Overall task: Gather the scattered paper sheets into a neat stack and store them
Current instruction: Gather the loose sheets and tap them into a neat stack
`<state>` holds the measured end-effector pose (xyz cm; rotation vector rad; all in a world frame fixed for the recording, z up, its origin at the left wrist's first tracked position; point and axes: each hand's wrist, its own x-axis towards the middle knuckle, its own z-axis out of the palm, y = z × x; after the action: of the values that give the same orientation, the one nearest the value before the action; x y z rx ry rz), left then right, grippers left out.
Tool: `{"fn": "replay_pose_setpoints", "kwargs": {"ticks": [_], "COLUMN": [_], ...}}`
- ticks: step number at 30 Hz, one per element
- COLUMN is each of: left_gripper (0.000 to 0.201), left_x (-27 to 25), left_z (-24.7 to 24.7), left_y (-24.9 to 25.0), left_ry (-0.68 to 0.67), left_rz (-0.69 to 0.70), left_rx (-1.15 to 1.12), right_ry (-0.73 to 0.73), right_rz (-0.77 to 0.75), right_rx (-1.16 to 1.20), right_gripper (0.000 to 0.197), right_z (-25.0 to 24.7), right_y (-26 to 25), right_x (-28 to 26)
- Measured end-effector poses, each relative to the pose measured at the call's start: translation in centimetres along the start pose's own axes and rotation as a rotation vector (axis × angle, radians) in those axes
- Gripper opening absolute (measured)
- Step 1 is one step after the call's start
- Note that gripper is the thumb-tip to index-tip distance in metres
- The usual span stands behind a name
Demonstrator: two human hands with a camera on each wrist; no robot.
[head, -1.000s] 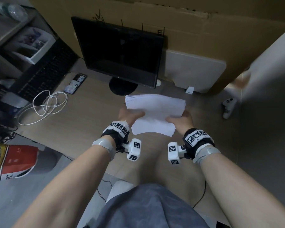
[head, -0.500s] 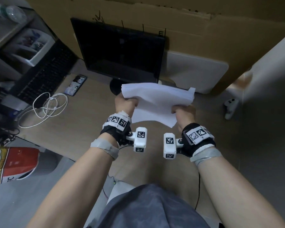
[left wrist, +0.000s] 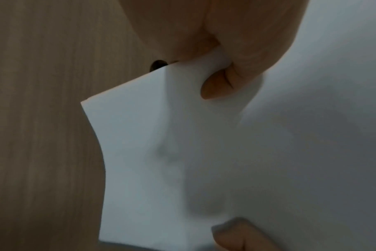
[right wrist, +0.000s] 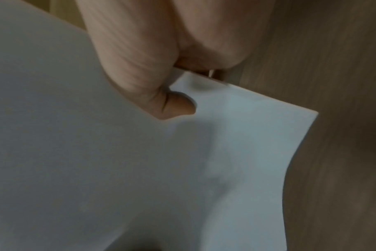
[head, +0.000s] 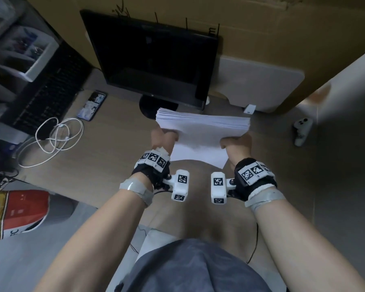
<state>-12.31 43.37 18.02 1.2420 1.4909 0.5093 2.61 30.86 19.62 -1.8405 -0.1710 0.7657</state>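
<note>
A stack of white paper sheets (head: 200, 133) stands on edge above the wooden desk (head: 105, 157), in front of the monitor. My left hand (head: 163, 140) grips its left side and my right hand (head: 236, 145) grips its right side. The top edges of the sheets line up in an even band. In the left wrist view my thumb pinches the paper stack (left wrist: 247, 152) near its corner. The right wrist view shows the same pinch on the paper stack (right wrist: 118, 169) from the other side. The stack's lower edge is hidden behind the sheets.
A black monitor (head: 154, 60) stands just behind the paper. Left of it lie a phone (head: 91, 106), a coiled white cable (head: 53, 138) and a black keyboard (head: 44, 91). A white controller (head: 302, 128) lies at the right. A white board (head: 259, 85) leans on the cardboard wall.
Both hands have lifted the stack from lying tilted on the desk and turned it upright. The sheets' top edges are now more even than half a second ago.
</note>
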Motion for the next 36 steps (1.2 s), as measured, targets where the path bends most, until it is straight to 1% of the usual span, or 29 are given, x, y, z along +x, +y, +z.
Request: {"fn": "replay_pose_setpoints", "kwargs": {"ticks": [1,3,5,7,9,11,14,15,17,18,19,21,23,24,25,26,27,28,29,30,32,33,34,35,36], "left_gripper": [0.020,0.021,0.021,0.017,0.031,0.034,0.040,0.040,0.028,0.023,0.020,0.018,0.011,0.011,0.025,0.045,0.061,0.070,0.069,0.061,0.052,0.052,0.051,0.045,0.041], "left_x": [0.5,1.3,2.2,3.3,4.4,5.0,5.8,6.1,6.4,6.4,6.4,5.6,4.7,4.3,4.0,3.6,2.9,1.7,0.4,-0.4,-2.6,-3.6,-4.5,-6.0,-7.3], "left_z": [-0.2,-0.9,-1.7,-2.0,-2.0,-2.0,-1.7,-1.7,-1.5,-1.3,-1.0,-0.4,0.0,-0.2,-0.4,-0.6,-0.9,-1.3,-1.5,-1.1,-0.3,0.3,0.8,1.4,1.8], "left_y": [0.1,-0.5,-1.4,-2.0,-2.2,-1.8,-1.6,-1.6,-1.4,-1.1,-1.0,-0.9,-1.3,-1.7,-2.5,-3.2,-3.8,-3.9,-3.9,-4.4,-4.6,-4.7,-4.6,-4.3,-4.3], "left_ry": [0.005,-0.003,-0.061,-0.134,-0.192,-0.247,-0.328,-0.360,-0.395,-0.405,-0.420,-0.459,-0.500,-0.555,-0.635,-0.720,-0.793,-0.850,-0.888,-0.873,-0.759,-0.723,-0.690,-0.666,-0.652], "left_rz": [0.006,-0.033,-0.080,-0.095,-0.075,-0.008,0.076,0.069,0.032,0.028,0.033,0.054,0.031,0.007,-0.036,-0.088,-0.145,-0.186,-0.201,-0.202,-0.162,-0.152,-0.146,-0.143,-0.143], "left_rx": [0.000,0.044,0.151,0.225,0.241,0.245,0.271,0.255,0.193,0.146,0.096,0.024,0.008,0.011,0.033,0.066,0.139,0.234,0.319,0.391,0.420,0.404,0.385,0.367,0.363], "right_ry": [0.021,0.011,-0.032,-0.039,0.004,0.045,0.101,0.122,0.168,0.198,0.231,0.287,0.296,0.286,0.280,0.270,0.253,0.231,0.212,0.185,0.127,0.082,0.030,-0.010,-0.035], "right_rz": [-0.002,0.037,0.104,0.162,0.206,0.206,0.211,0.218,0.218,0.221,0.230,0.272,0.320,0.353,0.395,0.435,0.472,0.500,0.529,0.548,0.548,0.526,0.486,0.443,0.402], "right_rx": [0.006,-0.066,-0.147,-0.186,-0.216,-0.187,-0.146,-0.136,-0.109,-0.082,-0.044,0.046,0.098,0.104,0.108,0.110,0.112,0.121,0.127,0.141,0.154,0.133,0.111,0.100,0.094], "right_gripper": [0.040,0.037,0.030,0.025,0.024,0.023,0.014,0.015,0.017,0.013,0.010,0.013,0.014,0.014,0.013,0.011,0.011,0.014,0.021,0.028,0.035,0.041,0.052,0.065,0.070], "right_z": [0.5,1.7,2.9,3.8,4.4,4.8,4.9,4.8,4.5,4.4,4.2,3.5,2.4,1.7,0.9,0.1,-0.7,-1.5,-2.2,-3.0,-4.3,-5.0,-5.6,-6.6,-7.5], "right_y": [-0.1,0.4,1.5,2.1,2.2,2.0,1.3,1.3,1.4,1.3,1.4,1.7,1.6,1.7,2.1,2.6,3.1,3.8,4.4,4.7,6.0,6.7,7.2,7.8,8.5], "right_x": [0.1,0.0,0.1,0.2,0.4,0.5,-0.1,-0.2,-0.6,-1.0,-1.3,-2.2,-3.2,-3.7,-4.1,-4.5,-4.7,-4.8,-4.9,-5.3,-5.9,-6.2,-6.6,-7.3,-7.9]}}
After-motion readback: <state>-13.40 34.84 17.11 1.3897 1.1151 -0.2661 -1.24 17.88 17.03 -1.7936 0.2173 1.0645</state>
